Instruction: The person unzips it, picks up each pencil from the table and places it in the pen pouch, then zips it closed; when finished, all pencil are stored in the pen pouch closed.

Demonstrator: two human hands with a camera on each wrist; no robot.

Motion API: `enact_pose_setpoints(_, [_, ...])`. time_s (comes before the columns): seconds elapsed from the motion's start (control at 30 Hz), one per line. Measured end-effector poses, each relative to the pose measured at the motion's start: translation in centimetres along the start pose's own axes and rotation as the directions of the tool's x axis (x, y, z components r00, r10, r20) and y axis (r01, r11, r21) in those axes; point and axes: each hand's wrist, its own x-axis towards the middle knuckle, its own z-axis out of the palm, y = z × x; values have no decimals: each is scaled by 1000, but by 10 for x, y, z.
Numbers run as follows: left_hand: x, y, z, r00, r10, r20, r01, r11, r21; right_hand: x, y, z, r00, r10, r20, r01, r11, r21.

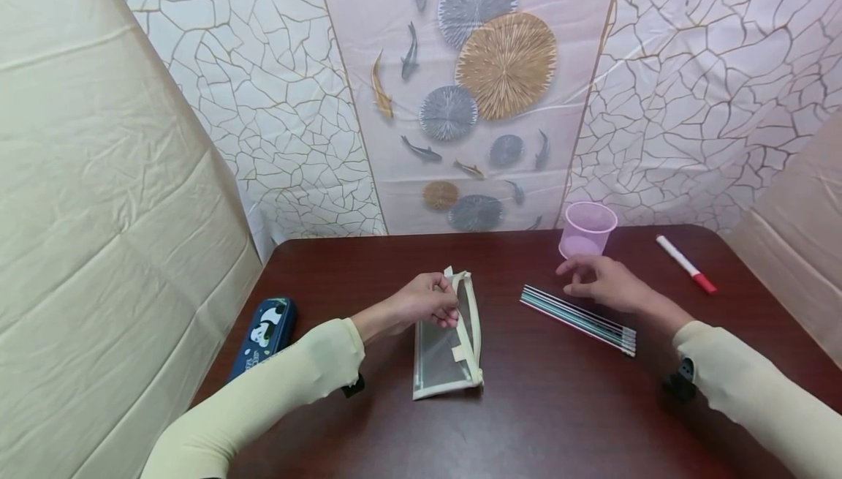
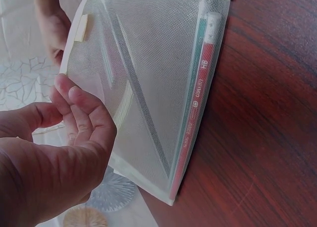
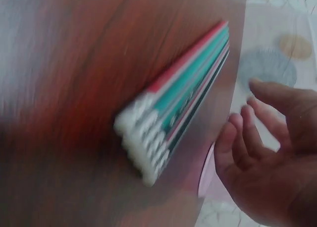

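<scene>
A see-through mesh pencil pouch [image 1: 442, 355] with cream edging lies at the middle of the table, its zip side gaping. My left hand [image 1: 424, 300] pinches the pouch's cream upper edge, fingers curled. Through the mesh in the left wrist view show a red HB pencil [image 2: 195, 95], a green one beside it and a dark slanting strip. A row of several pencils [image 1: 575, 320], green, red and dark with white eraser ends, lies to the right. Just beyond that row hovers my right hand [image 1: 608, 283], fingers loosely bent and holding nothing; in the right wrist view it is apart from the pencils.
A pink translucent cup [image 1: 588, 230] stands at the back right, behind the right hand. A white marker with a red cap [image 1: 685, 263] lies farther right. At the left edge is a dark blue panda pencil case [image 1: 266, 329], partly hidden by the left sleeve. Patterned cloth hangs behind.
</scene>
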Motion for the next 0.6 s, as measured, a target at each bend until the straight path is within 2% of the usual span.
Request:
enact_pose_setpoints(0.1, [0,1,1,1000,-2,2,2,1000,-3,-1,12,-5,996,-15,92,12,999,32])
enact_pose_setpoints(0.23, [1,2,1,1000,-1,1,1,1000,-3,-2,27,-8,979,6,202,-30,993,116])
enact_pose_setpoints(0.33, [1,1,1,1000,-3,-7,3,1000,0,-1,32,-8,972,6,236,-43,987,152])
enact_pose_setpoints(0.6, [1,0,1,1000,-5,-17,6,1000,16,0,36,-5,968,-10,253,-38,982,183])
